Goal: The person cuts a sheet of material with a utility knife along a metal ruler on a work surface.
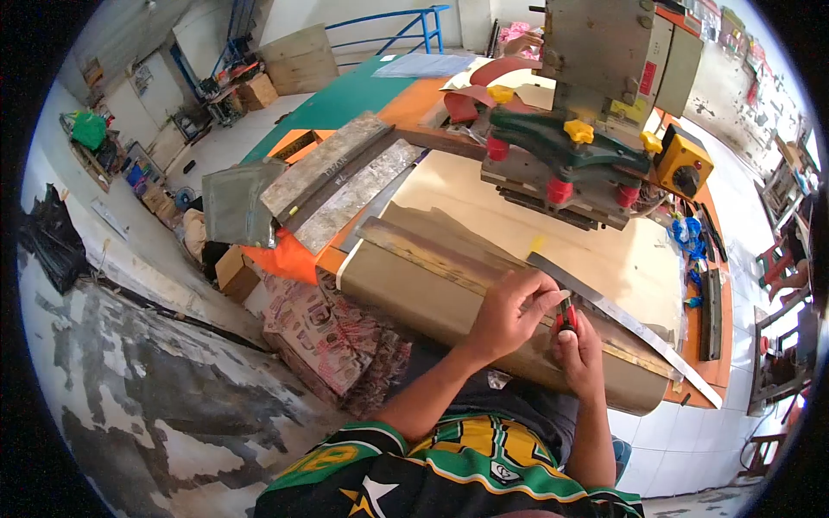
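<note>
Red-and-black tool point(566, 316) stands in the right hand point(582, 352), fingers closed round it; the left hand point(516, 312) pinches its upper end, though whether a blade shows there is too small to tell. The step seems to be adjusting it; the next move calls for care near the left fingertips.

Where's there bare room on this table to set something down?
Mainly the cream sheet, between the rough slabs and the press, and again between press and steel ruler. The green tabletop beyond the slabs looks open too. Crowded: around your left hand and right hand with the red tool, and the right edge, with blue scraps and a dark bar.
</note>
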Tool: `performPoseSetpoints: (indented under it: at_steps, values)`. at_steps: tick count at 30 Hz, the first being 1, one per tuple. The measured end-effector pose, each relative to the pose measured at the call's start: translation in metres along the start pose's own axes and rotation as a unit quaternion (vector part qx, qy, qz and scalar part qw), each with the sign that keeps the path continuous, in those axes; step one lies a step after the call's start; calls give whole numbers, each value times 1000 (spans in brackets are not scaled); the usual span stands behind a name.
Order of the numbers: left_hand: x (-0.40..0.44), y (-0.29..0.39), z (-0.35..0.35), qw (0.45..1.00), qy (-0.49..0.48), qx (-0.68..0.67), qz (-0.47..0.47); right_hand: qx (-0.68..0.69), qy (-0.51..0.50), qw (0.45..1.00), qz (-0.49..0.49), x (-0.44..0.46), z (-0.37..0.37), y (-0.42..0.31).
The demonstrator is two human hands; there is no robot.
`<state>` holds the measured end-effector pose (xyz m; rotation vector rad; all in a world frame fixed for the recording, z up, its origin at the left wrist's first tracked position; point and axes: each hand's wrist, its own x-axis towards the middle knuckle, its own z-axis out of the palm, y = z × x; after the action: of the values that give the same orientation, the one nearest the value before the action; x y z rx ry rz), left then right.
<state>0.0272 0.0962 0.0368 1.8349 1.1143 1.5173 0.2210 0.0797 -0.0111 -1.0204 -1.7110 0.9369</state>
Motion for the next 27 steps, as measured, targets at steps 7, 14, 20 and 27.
performPoseSetpoints:
  at_steps: [7, 14, 20, 27]
  values:
    - [-4, 9, 3, 999, -26, -33, 23, 143, -64, 985, 73, 2, -9, 1]
    - [-30, -6, 42, 959, -82, -248, -113, 215, -18, 973, 86, 1, -3, -3]
    - [-36, -13, 70, 916, -97, -371, -119, 136, -11, 991, -11, 4, 1, -2]
    - [-38, -20, 83, 903, -38, -407, -134, 8, -36, 999, -20, 3, -1, -5]
